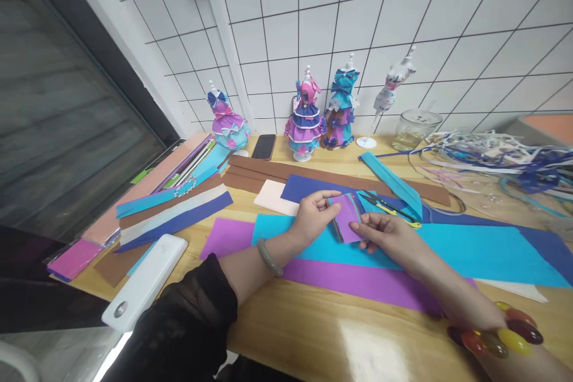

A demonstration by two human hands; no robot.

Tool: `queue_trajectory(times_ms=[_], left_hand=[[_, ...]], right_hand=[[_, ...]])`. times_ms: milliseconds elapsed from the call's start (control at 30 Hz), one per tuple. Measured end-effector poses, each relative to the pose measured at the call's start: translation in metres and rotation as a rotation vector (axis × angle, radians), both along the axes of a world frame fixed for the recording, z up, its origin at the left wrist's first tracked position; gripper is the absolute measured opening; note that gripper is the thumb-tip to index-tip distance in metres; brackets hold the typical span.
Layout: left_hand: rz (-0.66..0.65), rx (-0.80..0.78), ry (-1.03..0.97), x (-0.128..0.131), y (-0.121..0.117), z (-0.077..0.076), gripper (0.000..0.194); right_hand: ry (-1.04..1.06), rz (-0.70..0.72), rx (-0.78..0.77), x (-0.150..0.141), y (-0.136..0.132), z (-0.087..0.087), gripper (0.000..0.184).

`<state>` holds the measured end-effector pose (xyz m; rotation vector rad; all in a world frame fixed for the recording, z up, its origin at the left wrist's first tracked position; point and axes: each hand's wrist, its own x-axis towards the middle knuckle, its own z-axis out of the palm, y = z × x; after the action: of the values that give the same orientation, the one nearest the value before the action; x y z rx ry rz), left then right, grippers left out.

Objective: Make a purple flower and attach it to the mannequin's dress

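A small stack of cut paper or fabric pieces point(345, 218), purple on top with blue and brown edges showing, is held up between both hands. My left hand point(319, 215) pinches its upper left side, thumb on top. At the lower right corner, my right hand point(380, 231) grips it between thumb and fingers. Beneath the hands lie a long turquoise strip point(465, 248) and a purple strip point(358, 284). Just behind my right hand rest scissors point(389, 208) with black blades and yellow on the handles, partly hidden.
Several small dress forms, one in a pink and purple dress point(306, 125), stand by the tiled wall. A phone point(264, 147), a glass jar point(414, 130) and a tangle of ribbons point(487, 155) lie at the back. A white oblong device point(145, 280) sits at the left edge.
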<state>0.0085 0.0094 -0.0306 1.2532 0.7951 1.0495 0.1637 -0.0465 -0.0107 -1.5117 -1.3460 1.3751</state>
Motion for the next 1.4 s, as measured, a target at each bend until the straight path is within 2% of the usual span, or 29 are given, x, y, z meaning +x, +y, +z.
queue_trajectory(times_ms=[233,400,500,800,1067,1400], left_hand=[[-0.070,-0.176,-0.097,0.001,-0.002,0.006,0.058],[-0.167,-0.201,-0.083,0.001,-0.003,0.005,0.039],[-0.212,-0.205,-0.051,0.000,-0.003,0.004,0.037],[-0.141,-0.185,-0.058,0.001,-0.003,0.006,0.034],[-0.168,-0.197,-0.059,0.001,-0.004,0.006,0.036],[-0.081,-0.195,-0.066,0.001,-0.003,0.006,0.034]], right_hand=[[-0.025,-0.014,0.008,-0.001,-0.001,0.004,0.039],[-0.042,-0.025,0.028,0.001,0.000,0.003,0.038],[-0.041,-0.018,0.031,0.001,0.000,0.002,0.038],[-0.038,0.042,0.051,0.003,-0.001,-0.004,0.039],[-0.066,0.019,0.078,0.002,0.000,-0.005,0.040],[0.001,-0.016,0.065,-0.001,0.000,-0.004,0.034]])
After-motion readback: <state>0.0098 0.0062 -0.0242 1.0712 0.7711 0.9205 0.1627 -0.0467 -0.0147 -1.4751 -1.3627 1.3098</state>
